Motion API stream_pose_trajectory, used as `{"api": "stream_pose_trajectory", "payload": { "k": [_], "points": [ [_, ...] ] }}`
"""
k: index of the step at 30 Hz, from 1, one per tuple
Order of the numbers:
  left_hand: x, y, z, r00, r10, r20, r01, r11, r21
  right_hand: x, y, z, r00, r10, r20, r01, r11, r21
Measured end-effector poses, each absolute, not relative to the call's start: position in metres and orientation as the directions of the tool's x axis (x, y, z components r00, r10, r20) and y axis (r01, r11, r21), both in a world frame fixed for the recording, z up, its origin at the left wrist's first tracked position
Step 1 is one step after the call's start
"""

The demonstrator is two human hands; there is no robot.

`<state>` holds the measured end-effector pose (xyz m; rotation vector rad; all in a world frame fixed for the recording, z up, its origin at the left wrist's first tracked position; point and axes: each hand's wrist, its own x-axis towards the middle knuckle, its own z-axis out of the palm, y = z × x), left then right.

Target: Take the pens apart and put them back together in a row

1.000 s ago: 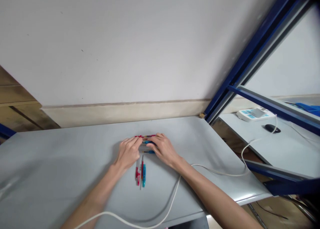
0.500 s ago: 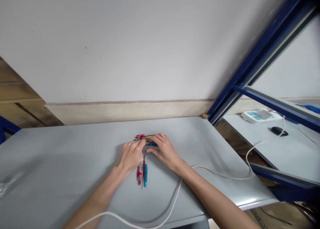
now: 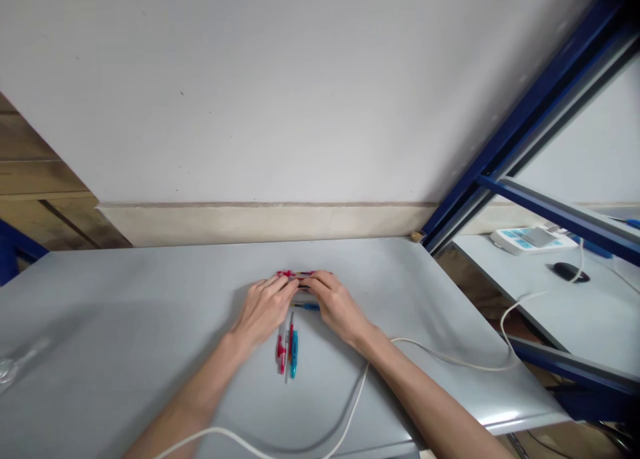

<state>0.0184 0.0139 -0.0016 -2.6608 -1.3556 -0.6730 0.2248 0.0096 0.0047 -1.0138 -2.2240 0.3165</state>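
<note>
Both of my hands rest close together on a grey table (image 3: 125, 312). My left hand (image 3: 264, 308) and my right hand (image 3: 336, 303) have their fingertips pinched together on a small bundle of red and blue pens (image 3: 299, 275) lying across the table. Between my wrists lie a red pen (image 3: 282, 349) and a blue pen (image 3: 294, 352), side by side and pointing toward me, with a thin clear one between them. What exactly my fingertips grip is partly hidden.
A white cable (image 3: 430, 359) runs from under my right forearm across the table and off its right edge. A blue metal frame (image 3: 520, 112) stands at the right. Beyond it, a second table holds a white device (image 3: 530, 237) and a black mouse (image 3: 568, 271).
My hands have stayed on the pen bundle with small finger shifts. The view has drifted slightly, so everything sits a little further right.
</note>
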Motion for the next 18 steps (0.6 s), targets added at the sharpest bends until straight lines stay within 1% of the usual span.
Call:
{"api": "stream_pose_trajectory", "payload": {
  "k": [2, 4, 8, 11, 14, 18],
  "points": [
    [0.018, 0.014, -0.001, 0.524, 0.747, 0.409, 0.780, -0.614, 0.122, 0.225, 0.012, 0.003, -0.456, 0.749, 0.481, 0.581, 0.660, -0.476],
    [0.017, 0.015, 0.000, 0.490, 0.779, 0.390, 0.798, -0.581, 0.158, 0.229, 0.016, 0.002, -0.388, 0.773, 0.501, 0.593, 0.626, -0.507],
    [0.010, 0.016, 0.003, 0.345, 0.868, 0.356, 0.863, -0.443, 0.244, 0.241, 0.023, 0.007, -0.215, 0.798, 0.563, 0.620, 0.557, -0.552],
    [0.006, 0.018, 0.004, 0.275, 0.896, 0.347, 0.892, -0.373, 0.255, 0.242, 0.019, 0.012, -0.174, 0.825, 0.538, 0.631, 0.513, -0.582],
    [0.006, 0.019, 0.004, 0.272, 0.899, 0.343, 0.902, -0.362, 0.236, 0.232, 0.008, 0.013, -0.283, 0.853, 0.439, 0.597, 0.514, -0.616],
    [0.008, 0.019, 0.002, 0.298, 0.891, 0.343, 0.899, -0.383, 0.214, 0.212, -0.007, 0.011, -0.512, 0.776, 0.368, 0.442, 0.605, -0.662]
  ]
}}
